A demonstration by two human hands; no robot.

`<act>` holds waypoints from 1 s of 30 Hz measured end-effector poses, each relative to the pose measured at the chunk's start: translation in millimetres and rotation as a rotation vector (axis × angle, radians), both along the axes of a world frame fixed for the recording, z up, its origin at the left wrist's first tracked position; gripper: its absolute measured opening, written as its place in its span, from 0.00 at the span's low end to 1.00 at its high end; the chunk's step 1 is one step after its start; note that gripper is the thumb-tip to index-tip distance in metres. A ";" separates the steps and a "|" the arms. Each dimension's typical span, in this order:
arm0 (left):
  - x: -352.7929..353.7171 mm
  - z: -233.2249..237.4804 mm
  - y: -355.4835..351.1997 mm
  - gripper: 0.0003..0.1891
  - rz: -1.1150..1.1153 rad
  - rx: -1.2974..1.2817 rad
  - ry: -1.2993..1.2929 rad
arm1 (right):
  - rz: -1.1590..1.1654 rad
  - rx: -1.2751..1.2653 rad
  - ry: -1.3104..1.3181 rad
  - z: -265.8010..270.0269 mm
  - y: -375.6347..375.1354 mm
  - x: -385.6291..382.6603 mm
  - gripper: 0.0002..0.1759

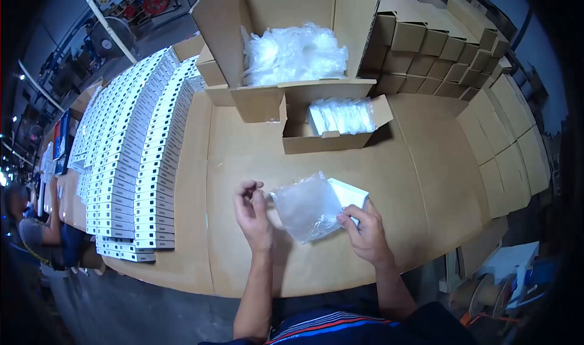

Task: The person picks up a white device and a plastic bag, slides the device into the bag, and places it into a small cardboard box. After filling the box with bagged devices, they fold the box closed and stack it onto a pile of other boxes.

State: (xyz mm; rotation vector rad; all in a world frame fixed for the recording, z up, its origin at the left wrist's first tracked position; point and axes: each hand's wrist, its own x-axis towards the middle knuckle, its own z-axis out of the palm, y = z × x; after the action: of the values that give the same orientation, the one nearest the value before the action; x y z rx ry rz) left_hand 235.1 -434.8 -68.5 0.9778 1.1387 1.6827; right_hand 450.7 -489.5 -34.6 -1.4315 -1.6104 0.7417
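My right hand point(366, 232) pinches a flat white box point(349, 194) by its right side, thumb on top. A clear plastic bag point(307, 208) covers the box's left part and spreads out to the left, its loose end facing my left hand. Just left of the bag, my left hand point(252, 214) is raised with fingers loosely curled and apart, holding nothing. Beyond both hands stands a small open carton point(327, 144), with a row of plastic-wrapped white boxes point(342, 116) at its right end.
A large open carton point(261, 104) heaped with clear bags point(296, 54) stands at the back. Long stacks of white boxes point(155, 187) line the left side. Folded brown cartons point(420, 47) are piled at back right, more cartons point(505, 144) at right. Another person point(42, 232) sits far left.
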 end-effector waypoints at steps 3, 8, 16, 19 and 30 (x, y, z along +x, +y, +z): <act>-5.9 -5.3 -24.6 0.31 -0.356 -0.191 -0.183 | -0.023 0.046 0.035 -1.9 1.8 -2.7 0.06; 8.0 7.5 -26.5 0.32 -0.528 -0.251 0.111 | 0.030 0.074 -0.015 -12.6 0.8 -8.4 0.05; -0.4 12.5 -29.3 0.27 -0.374 -0.088 0.444 | -0.017 0.073 0.554 30.5 29.3 21.5 0.27; 4.0 14.8 -31.4 0.26 -0.376 -0.093 0.468 | 0.065 0.308 0.716 50.6 51.8 17.2 0.33; 1.4 12.9 -31.5 0.25 -0.362 -0.145 0.452 | 0.241 0.200 0.558 54.1 50.3 -15.3 0.20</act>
State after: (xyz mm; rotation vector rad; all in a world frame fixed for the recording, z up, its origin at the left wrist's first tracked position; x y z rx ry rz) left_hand 236.5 -466.3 -55.6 1.4181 1.2563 1.1045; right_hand 435.3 -439.2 19.6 -0.7985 -1.3745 0.9845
